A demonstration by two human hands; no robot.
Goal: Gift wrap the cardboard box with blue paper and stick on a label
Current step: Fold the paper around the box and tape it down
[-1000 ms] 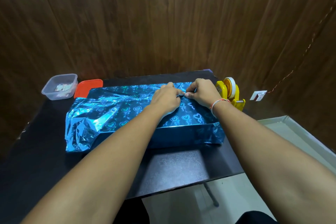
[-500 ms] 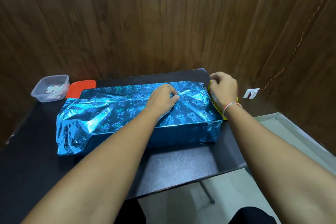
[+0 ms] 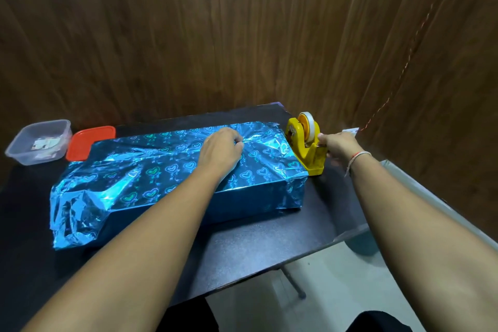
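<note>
The box, covered in shiny blue heart-print paper (image 3: 161, 170), lies lengthwise on the black table (image 3: 269, 245). My left hand (image 3: 221, 151) rests on top of it near the right end, fingers curled onto the paper seam and holding it down. The paper at the left end (image 3: 75, 218) hangs loose and crumpled. My right hand (image 3: 339, 147) is at the far side of the yellow tape dispenser (image 3: 307, 153), just right of the box, fingertips pinching at the tape by the cutter. The white tape roll (image 3: 305, 122) sits in the dispenser.
A clear plastic tub (image 3: 40, 140) with small paper labels stands at the back left, its red lid (image 3: 89, 140) beside it. Wood-panelled walls close in behind and to the right. A pale ledge (image 3: 420, 191) runs along the table's right side.
My right hand left the paper seam and moved right to the tape dispenser, now reaching its cutter side. My left hand stayed on the seam.
</note>
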